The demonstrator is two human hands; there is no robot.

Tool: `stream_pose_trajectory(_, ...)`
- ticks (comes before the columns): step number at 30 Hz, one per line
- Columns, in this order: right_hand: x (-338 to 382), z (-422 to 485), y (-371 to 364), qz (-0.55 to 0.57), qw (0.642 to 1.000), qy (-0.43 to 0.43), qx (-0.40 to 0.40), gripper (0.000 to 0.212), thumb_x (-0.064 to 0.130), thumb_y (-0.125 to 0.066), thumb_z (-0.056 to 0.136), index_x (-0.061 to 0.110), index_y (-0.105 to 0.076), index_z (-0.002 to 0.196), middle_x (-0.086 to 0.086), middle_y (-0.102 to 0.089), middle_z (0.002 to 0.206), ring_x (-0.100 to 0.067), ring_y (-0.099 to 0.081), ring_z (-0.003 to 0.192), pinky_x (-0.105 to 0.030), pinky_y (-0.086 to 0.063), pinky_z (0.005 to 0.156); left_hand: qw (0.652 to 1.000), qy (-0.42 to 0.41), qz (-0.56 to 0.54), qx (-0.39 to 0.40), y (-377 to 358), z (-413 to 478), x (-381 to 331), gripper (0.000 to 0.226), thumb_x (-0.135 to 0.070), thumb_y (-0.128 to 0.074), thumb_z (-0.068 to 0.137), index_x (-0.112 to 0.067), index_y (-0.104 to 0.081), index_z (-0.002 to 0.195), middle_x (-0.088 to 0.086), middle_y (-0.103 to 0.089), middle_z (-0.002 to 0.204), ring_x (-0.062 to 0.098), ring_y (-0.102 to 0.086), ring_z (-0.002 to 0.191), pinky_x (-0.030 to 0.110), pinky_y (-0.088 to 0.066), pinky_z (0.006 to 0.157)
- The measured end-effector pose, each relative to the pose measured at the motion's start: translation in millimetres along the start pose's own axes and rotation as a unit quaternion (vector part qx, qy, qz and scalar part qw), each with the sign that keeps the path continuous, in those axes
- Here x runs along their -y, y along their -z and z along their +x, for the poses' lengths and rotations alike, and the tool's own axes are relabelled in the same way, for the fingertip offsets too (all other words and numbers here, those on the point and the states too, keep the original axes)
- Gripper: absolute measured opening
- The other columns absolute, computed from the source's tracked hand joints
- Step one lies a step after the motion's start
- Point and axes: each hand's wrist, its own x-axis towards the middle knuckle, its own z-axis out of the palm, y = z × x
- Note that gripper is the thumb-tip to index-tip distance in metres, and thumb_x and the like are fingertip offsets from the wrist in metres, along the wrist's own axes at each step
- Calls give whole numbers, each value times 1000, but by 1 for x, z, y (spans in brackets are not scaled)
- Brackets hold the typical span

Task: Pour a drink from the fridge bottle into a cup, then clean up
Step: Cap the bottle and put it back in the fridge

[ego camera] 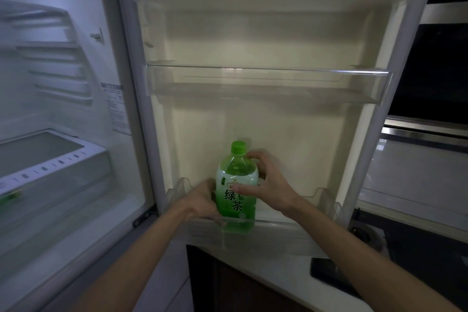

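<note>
Green-tinted thin plastic, the nearly full bottle (236,185) standing upright in the lowest door bin (291,233) should handle heavy, slightly yielding and perhaps cold-slick, so we curl our right hand (266,182) round its shoulder and our left hand (202,200) round its labelled waist.

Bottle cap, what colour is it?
The cap is bright green, like the bottle under it. The head view shows it best.

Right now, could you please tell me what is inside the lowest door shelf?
A green bottle stands upright in the lowest door shelf, held by the left hand and right hand. The shelf floor behind the bottle and hands is covered.
</note>
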Motion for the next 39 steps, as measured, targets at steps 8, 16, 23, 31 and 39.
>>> stream_pose_trajectory(8,13,-12,5,-23,999,-39,16,75,21,-84,75,29,-40,136,11,-53,126,-6,-56,112,-16,-54,80,999,2,-33,-23,11,-2,11,83,-3,-93,57,-15,-51,128,1,-64,108,14,-65,97,20,-57,72)
stream_pose_trajectory(16,36,-42,69,-57,997,-44,-37,73,42,-75,76,37,-40,139,-1,-55,129,-11,-56,120,-32,-51,97,960,-75,-242,-118,20,-17,5,83,-13,-93,39,-25,-57,113,8,-69,109,27,-67,106,26,-59,75)
stream_pose_trajectory(23,77,-73,172,-31,998,-30,39,48,34,-55,89,29,-49,137,-2,-67,123,-16,-65,113,-36,-55,94,863,-231,-125,-430,-29,-54,-62,60,-40,-68,70,-16,-50,122,-2,-56,121,20,-57,116,36,-46,104)
stream_pose_trajectory(31,68,-53,279,46,984,100,-141,18,17,-49,101,9,-64,106,-10,-73,87,-22,-70,78,-30,-60,71,817,-364,66,-442,-158,-29,-177,66,-24,-61,80,1,-41,138,14,-46,139,27,-44,133,34,-34,114)
stream_pose_trajectory(39,73,-3,310,54,977,108,-174,24,18,-45,103,14,-49,127,-6,-56,115,-11,-59,97,-26,-52,83,841,-292,216,-400,-229,31,-280,92,-36,-61,82,-19,-11,157,1,-7,166,23,2,154,50,-17,122)
